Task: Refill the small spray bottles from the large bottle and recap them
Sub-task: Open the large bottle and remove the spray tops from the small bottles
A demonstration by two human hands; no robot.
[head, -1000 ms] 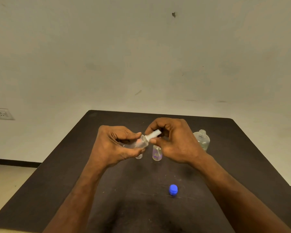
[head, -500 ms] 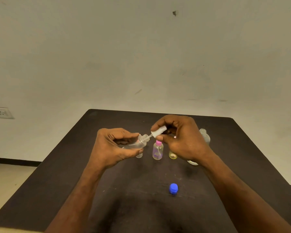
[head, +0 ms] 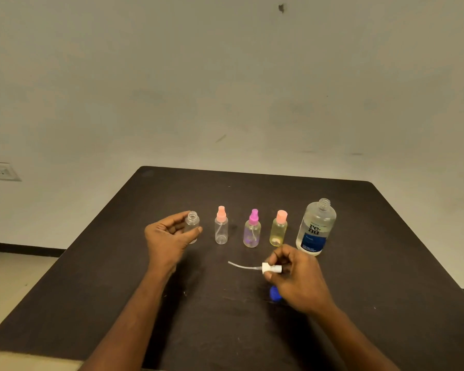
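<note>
My left hand (head: 169, 236) holds a small clear bottle (head: 192, 224) upright at the table's left, its neck uncapped. My right hand (head: 298, 277) pinches a white spray head (head: 271, 268) low over the table, its thin dip tube (head: 243, 265) pointing left. Three capped small spray bottles stand in a row: a clear one with a peach top (head: 221, 226), a purple-tinted one with a magenta top (head: 252, 230), a yellow one with a peach top (head: 278, 229). The large bottle (head: 316, 227), uncapped, with a blue label, stands at the row's right end.
A blue cap (head: 274, 293) lies on the dark table (head: 386, 263), half hidden under my right hand. A plain wall rises behind the table, with a power socket (head: 0, 171) at the far left. The floor shows to the left.
My right hand pulled the spray head with its tube out of the clear bottle and lowered it toward the table. My left hand moved the uncapped bottle left and stood it upright.
</note>
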